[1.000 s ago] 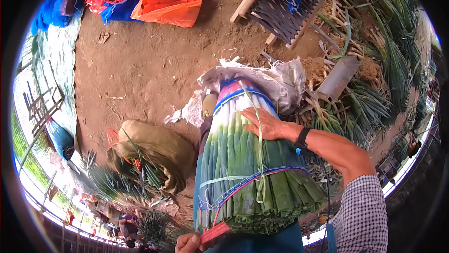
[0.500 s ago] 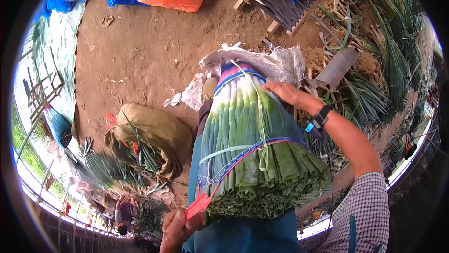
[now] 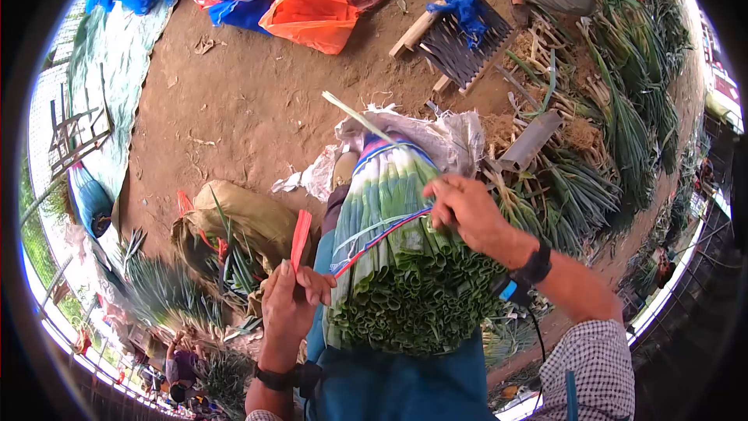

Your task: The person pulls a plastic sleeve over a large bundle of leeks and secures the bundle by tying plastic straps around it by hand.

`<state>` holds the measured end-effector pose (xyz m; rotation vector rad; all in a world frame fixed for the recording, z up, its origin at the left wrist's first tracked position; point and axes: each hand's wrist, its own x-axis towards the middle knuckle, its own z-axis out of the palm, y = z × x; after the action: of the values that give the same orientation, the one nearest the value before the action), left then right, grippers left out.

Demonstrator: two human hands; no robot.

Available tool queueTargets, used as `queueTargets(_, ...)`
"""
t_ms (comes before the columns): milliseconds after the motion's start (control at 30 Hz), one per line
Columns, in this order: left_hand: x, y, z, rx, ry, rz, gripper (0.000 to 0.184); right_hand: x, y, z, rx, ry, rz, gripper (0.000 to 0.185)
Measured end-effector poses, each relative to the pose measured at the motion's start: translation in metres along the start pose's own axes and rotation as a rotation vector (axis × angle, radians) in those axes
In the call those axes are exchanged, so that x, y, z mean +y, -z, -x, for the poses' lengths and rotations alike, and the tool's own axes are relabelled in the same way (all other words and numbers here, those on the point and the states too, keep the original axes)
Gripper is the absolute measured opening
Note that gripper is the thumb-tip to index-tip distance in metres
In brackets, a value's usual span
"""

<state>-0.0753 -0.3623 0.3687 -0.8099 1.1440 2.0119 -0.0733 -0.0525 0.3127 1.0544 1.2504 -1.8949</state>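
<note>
A thick bundle of green onions (image 3: 389,211) lies across my lap, cut leaf ends towards me, in a netting sleeve with a blue and red drawstring (image 3: 382,243). My left hand (image 3: 292,300), at the bundle's left side, pinches a red plastic ribbon (image 3: 301,238) whose free end points up. Over the right side of the bundle, my right hand (image 3: 471,214) has its fingers curled at the drawstring's visible end; what they hold, if anything, is hidden. A loose pale leaf (image 3: 354,116) sticks out past the far end, above a white woven sack (image 3: 460,140).
Heaps of green onions (image 3: 615,109) lie at right beside a metal trough-like piece (image 3: 531,140). Ahead are a low slatted stool (image 3: 467,39) and an orange plastic bag (image 3: 315,20). A tan sack (image 3: 249,214) sits left. Another person (image 3: 185,362) is at lower left.
My right hand has come nearer, from the bundle's far side to the drawstring. My left hand has risen with the ribbon. The loose leaf has swung from over the bundle to beyond its far end.
</note>
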Motion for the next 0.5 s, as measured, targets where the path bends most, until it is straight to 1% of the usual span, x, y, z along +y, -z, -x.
queueTargets(33,0.004,-0.003,-0.007,-0.003,-0.016,0.018,0.038,0.004,-0.002,0.02,0.05,0.022,0.024,0.025)
queueTargets(67,0.008,-0.013,-0.009,0.047,-0.001,0.019,0.04,0.004,-0.006,0.041,0.074,0.089,0.075,0.026)
queueTargets(133,0.009,-0.013,0.001,-0.024,0.029,-0.027,0.04,0.003,-0.014,0.079,0.117,0.212,0.161,0.026)
queueTargets(233,0.008,-0.018,0.011,-0.097,0.055,-0.089,0.04,0.014,-0.017,0.092,0.212,0.273,-0.005,0.026)
queueTargets(267,0.008,-0.019,0.01,-0.102,0.055,-0.098,0.04,0.016,-0.024,0.097,0.223,0.289,-0.01,0.027)
queueTargets(367,0.009,-0.023,0.009,-0.076,0.069,-0.088,0.039,-0.014,-0.041,0.154,0.181,0.303,0.016,0.026)
queueTargets(467,0.006,-0.02,0.006,-0.075,0.071,-0.07,0.038,-0.028,-0.029,0.202,0.23,0.409,-0.11,0.024)
queueTargets(500,0.007,-0.021,0.006,-0.072,0.064,-0.078,0.038,-0.032,-0.031,0.217,0.216,0.449,-0.134,0.024)
